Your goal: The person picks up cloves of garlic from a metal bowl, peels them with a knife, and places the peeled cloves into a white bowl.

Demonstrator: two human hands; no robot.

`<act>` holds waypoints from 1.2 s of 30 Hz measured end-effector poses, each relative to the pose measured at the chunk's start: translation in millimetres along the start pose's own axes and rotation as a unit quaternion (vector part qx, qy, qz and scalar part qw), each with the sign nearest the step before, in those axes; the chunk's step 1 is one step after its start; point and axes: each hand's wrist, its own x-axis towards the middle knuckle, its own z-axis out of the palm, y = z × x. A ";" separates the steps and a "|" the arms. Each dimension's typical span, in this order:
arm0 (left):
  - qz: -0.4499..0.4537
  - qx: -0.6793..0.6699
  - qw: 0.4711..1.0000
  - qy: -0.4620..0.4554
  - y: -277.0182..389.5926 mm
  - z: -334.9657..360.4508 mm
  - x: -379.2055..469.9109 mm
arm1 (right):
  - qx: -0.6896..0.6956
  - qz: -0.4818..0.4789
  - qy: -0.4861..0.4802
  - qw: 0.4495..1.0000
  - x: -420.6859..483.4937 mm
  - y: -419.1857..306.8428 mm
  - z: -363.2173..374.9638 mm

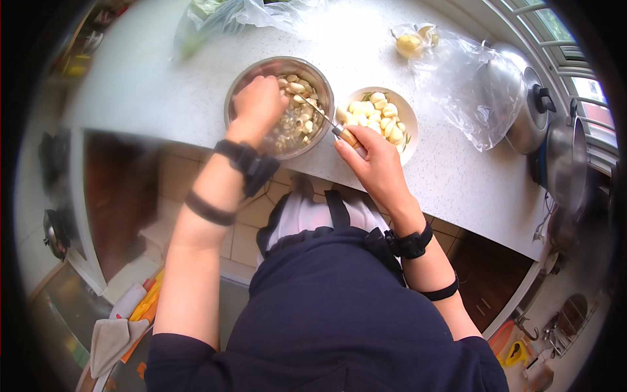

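Observation:
A steel bowl (327,88) stands on the speckled white counter, holding garlic cloves (296,88) and small pale bits. Inside its left part is my left hand (259,105), back upward with the fingers curled; whatever lies under the fingers is hidden. My right hand (374,159) grips the wooden handle of a small knife (349,137), whose thin blade points up and left over the steel bowl's right rim. Just right of that bowl, a white bowl (412,122) of peeled garlic cloves (379,110) with a few green sprigs sits behind my right hand.
Clear plastic bags (470,88) lie at the back right, beside yellowish round produce (409,45) and a lidded metal pot (526,98). Another plastic bag (245,14) with greens is at the back. The counter's front edge (441,219) runs between me and the bowls.

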 end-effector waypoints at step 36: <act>-0.125 -0.724 0.674 -0.074 -3.6 -27.0 -77.5 | 0.001 -0.075 -0.024 0.997 1.6 -9.2 5.6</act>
